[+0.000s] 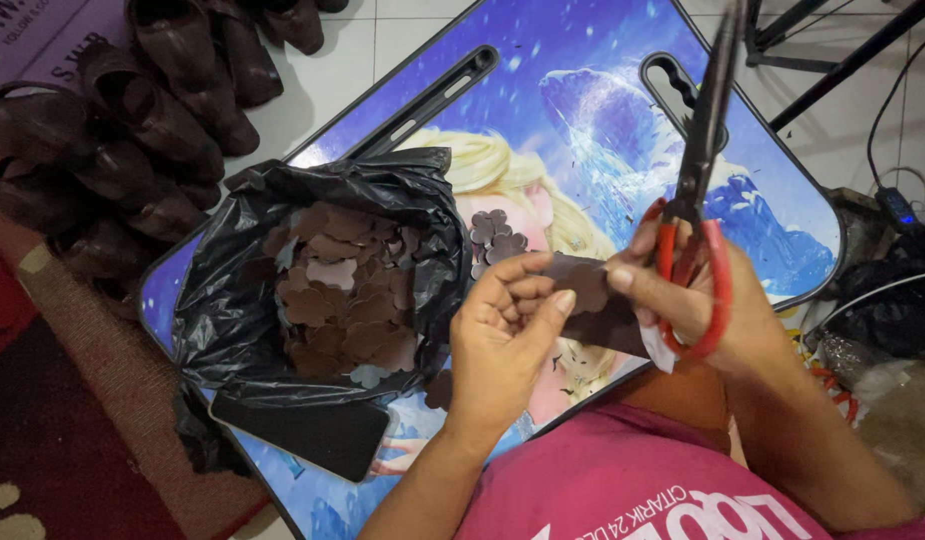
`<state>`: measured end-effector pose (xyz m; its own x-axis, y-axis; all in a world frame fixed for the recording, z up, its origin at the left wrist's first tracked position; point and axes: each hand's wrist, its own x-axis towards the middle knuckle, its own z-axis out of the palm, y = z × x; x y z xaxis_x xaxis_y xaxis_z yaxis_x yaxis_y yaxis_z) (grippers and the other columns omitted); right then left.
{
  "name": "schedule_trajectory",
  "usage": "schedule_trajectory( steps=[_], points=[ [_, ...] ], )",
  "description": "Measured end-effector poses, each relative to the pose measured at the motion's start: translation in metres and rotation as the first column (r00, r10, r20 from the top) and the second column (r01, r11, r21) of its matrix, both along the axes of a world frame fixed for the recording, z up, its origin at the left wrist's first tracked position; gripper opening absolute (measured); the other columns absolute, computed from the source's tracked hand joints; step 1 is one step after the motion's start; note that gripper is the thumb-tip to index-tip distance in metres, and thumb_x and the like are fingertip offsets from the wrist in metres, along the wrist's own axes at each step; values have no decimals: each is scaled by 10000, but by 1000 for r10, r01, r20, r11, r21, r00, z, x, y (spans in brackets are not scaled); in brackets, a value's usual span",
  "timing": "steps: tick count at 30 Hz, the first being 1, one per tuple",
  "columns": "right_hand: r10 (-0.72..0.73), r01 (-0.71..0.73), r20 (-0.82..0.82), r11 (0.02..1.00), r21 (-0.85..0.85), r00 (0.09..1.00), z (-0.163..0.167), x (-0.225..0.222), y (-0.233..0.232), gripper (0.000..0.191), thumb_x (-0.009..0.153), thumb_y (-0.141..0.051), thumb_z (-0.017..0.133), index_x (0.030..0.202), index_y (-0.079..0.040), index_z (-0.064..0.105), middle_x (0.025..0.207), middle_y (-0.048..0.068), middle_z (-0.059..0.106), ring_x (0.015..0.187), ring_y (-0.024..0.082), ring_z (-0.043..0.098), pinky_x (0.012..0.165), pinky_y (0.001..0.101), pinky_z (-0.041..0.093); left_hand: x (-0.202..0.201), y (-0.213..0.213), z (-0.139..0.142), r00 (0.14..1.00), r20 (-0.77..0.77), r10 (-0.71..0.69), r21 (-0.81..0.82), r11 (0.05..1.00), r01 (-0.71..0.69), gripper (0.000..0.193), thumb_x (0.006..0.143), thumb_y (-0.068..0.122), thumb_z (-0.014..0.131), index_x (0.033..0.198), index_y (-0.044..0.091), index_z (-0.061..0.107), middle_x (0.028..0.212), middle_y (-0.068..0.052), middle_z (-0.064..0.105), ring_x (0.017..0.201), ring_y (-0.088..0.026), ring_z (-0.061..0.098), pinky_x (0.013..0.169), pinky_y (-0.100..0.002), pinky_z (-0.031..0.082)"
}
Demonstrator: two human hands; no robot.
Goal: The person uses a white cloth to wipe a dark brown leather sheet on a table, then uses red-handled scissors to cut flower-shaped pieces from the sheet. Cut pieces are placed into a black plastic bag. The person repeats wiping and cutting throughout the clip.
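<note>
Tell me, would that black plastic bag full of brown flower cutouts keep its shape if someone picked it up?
Probably not. The black plastic bag is thin and crumpled, its rim folded down, so it would likely sag and lose shape. The brown flower cutouts look flat and thin, so the load seems light. They lie loose in a heap, so tilting the open bag could spill some.

The tips of the scissors point(704, 150) run out past the top edge, far above the fingers point(530, 290). The right hand point(697, 300) hides part of the brown piece point(582, 285) it pinches. The black bag point(232, 310), left of the fingers, hides the lower brown shapes point(342, 300). The desk point(582, 110) is cut off below the fingers. The brown shoes point(132, 120) are cut off up at the left.
</note>
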<state>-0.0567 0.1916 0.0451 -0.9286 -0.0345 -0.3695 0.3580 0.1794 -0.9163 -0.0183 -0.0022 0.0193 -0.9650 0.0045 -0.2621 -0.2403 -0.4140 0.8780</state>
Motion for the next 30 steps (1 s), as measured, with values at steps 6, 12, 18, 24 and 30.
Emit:
schedule_trajectory(
  steps=[6, 12, 18, 24, 30],
  points=[
    [217, 55, -214, 567, 822, 952, 9, -16, 13, 438, 865, -383, 848, 1149, -69, 739, 839, 90, 715, 712, 252, 690, 630, 371, 512, -4, -7, -2, 999, -4, 53, 12, 999, -53, 316, 936, -55, 707, 1242, -44, 628, 1013, -66, 685, 888, -62, 653, 806, -204, 541],
    [312, 67, -212, 418, 906, 926, 6, -26, 20, 495, 863, -414, 830, 1229, -91, 748, 924, 110, 759, 810, 326, 724, 697, 433, 541, -3, -8, -7, 999, -5, 53, -27, 998, -53, 285, 935, -41, 719, 1211, -47, 645, 1017, -61, 688, 883, -54, 645, 807, -202, 539],
    [415, 89, -294, 446, 890, 861, 8, -27, 19, 443, 862, -315, 846, 1207, -63, 731, 987, 111, 748, 883, 324, 713, 768, 428, 547, -3, -7, -12, 999, -13, 46, 7, 999, -46, 239, 953, -30, 720, 1186, -40, 666, 1020, -59, 691, 890, -52, 647, 822, -203, 537],
    [463, 178, -368, 404, 897, 806, 19, -22, 12, 403, 752, -231, 875, 1083, -36, 753, 912, 120, 708, 848, 334, 692, 692, 423, 536, 4, -11, -6, 998, -52, 34, -151, 988, -41, 129, 979, -32, 702, 1106, -19, 721, 1070, -93, 694, 844, -64, 613, 730, -219, 499],
    [377, 61, -474, 728, 682, 796, 23, -8, 5, 253, 904, -132, 829, 1123, -45, 737, 1041, 105, 721, 895, 227, 711, 759, 340, 566, 6, -12, 4, 951, -308, 10, -190, 979, -72, 144, 973, -81, 687, 1107, -29, 690, 1251, -125, 667, 1057, -108, 674, 923, -252, 581]
  ],
)
